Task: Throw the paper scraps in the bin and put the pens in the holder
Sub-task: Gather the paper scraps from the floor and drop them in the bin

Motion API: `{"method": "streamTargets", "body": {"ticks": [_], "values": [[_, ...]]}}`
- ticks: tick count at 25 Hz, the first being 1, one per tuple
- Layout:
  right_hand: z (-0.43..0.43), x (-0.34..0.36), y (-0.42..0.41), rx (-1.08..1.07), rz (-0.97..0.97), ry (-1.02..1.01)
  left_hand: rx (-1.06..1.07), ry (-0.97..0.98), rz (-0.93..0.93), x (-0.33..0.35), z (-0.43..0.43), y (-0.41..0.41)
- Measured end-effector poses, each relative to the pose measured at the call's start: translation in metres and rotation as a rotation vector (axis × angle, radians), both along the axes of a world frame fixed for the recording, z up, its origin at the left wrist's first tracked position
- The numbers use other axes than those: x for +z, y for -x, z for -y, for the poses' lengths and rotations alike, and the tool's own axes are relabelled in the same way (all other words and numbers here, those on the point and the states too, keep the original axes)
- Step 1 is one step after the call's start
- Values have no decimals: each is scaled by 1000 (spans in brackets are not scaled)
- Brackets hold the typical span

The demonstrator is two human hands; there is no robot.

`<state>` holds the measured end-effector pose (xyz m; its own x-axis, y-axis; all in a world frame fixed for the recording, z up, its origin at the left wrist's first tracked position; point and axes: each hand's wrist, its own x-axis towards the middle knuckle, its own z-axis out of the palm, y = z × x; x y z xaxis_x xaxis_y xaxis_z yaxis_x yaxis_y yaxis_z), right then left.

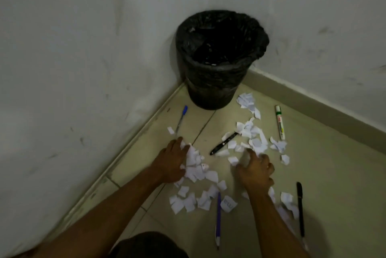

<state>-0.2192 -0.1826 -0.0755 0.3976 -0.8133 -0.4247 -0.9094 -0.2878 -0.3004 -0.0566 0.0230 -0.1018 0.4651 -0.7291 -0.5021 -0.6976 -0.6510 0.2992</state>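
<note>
Torn white paper scraps (pixel 253 140) scattered on floor tiles before black-lined round bin (pixel 219 59). Left hand (pixel 170 161) flattened against pile; right hand (pixel 255 171) curled, apparently clutching scraps. Black pen (pixel 223 143) half buried: risk of being swept into bin. Holder unseen.

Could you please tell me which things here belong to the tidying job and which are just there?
Job: paper scraps, bin, blue pen, black pen, marker, purple pen, second black pen.
Just there: wall, floor.
</note>
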Motion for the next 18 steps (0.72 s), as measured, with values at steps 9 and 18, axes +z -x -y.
{"method": "streamTargets", "body": {"ticks": [9,18], "values": [[-8,0,-7,187,214,216,-6,274,193,0,-25,26],[5,-20,-8,408,28,129,127,93,188,-6,-12,-37]]}}
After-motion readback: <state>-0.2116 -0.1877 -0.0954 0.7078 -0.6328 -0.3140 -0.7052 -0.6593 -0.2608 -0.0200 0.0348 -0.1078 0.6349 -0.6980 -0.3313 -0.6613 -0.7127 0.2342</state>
